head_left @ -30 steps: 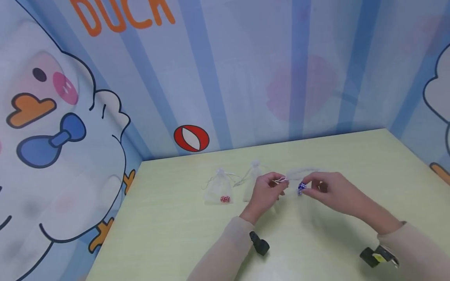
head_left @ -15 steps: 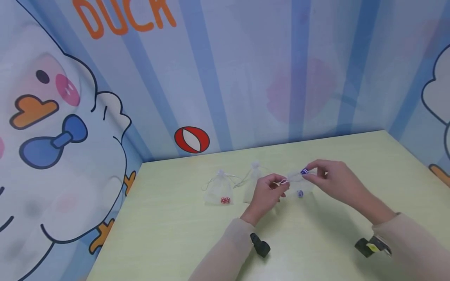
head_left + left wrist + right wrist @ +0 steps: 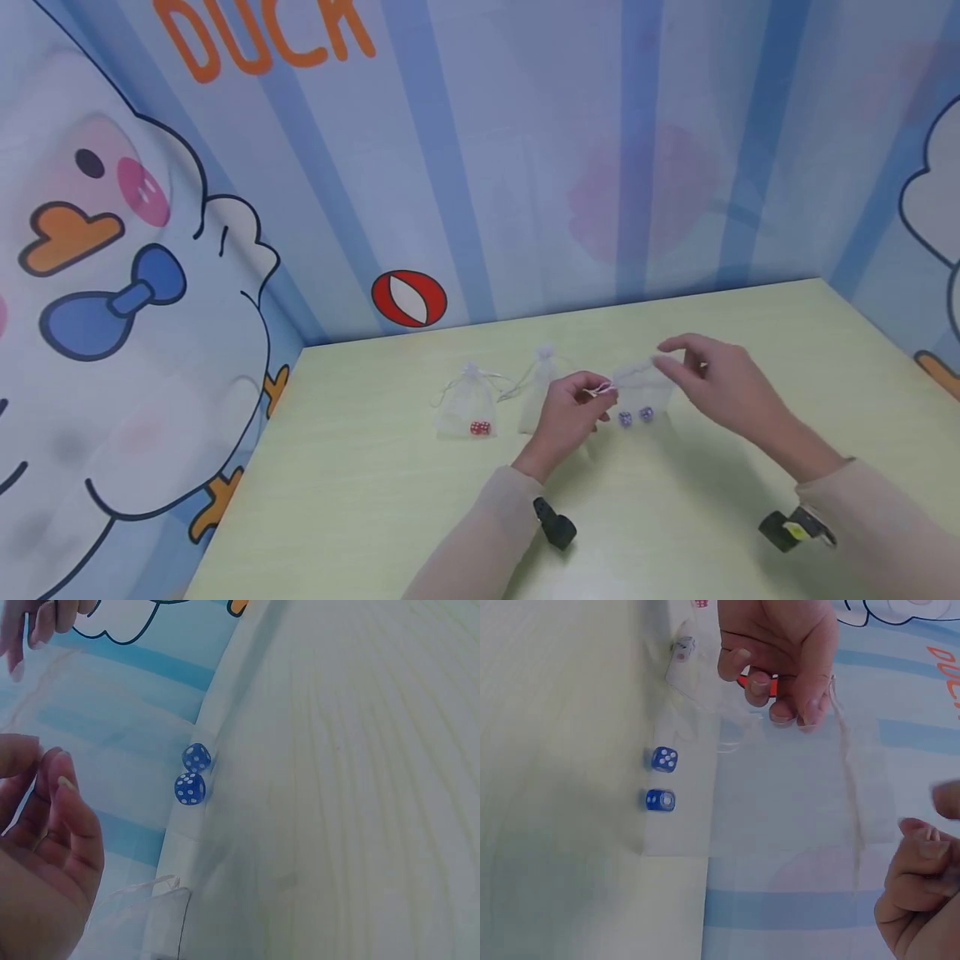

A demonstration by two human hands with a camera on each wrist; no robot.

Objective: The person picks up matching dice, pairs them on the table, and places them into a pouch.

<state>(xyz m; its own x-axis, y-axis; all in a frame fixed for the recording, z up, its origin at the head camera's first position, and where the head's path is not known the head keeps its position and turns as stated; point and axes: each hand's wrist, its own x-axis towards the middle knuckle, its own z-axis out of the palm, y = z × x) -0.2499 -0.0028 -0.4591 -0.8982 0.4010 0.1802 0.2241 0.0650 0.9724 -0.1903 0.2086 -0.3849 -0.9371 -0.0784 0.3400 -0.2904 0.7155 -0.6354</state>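
Observation:
My left hand [image 3: 573, 412] pinches the white drawstring of a sheer organza pouch [image 3: 787, 791] by its upper edge. Inside, at the pouch's bottom, lie two blue dice with white dots; one blue die [image 3: 664, 759] is beside the other blue die [image 3: 660, 800]. The right hand [image 3: 720, 387] hovers by the pouch's right upper edge. Its thumb and index finger stand apart with nothing between them, and the other fingers are bent. In the left wrist view, the left hand [image 3: 49, 840] shows thumb and fingertips together, the two dice hanging beyond them.
Left of the hands, a tied sheer pouch [image 3: 461, 404] holds two red dice [image 3: 480, 427]. A second tied pouch [image 3: 542, 375] lies partly behind the left hand; a whitish die [image 3: 683, 649] shows in it. A printed wall [image 3: 525, 167] stands behind the pale table [image 3: 360, 500].
The right hand carried a blue die up to the pouch's opening and let it go. The die dropped to the bottom beside the first one. The left hand barely moved.

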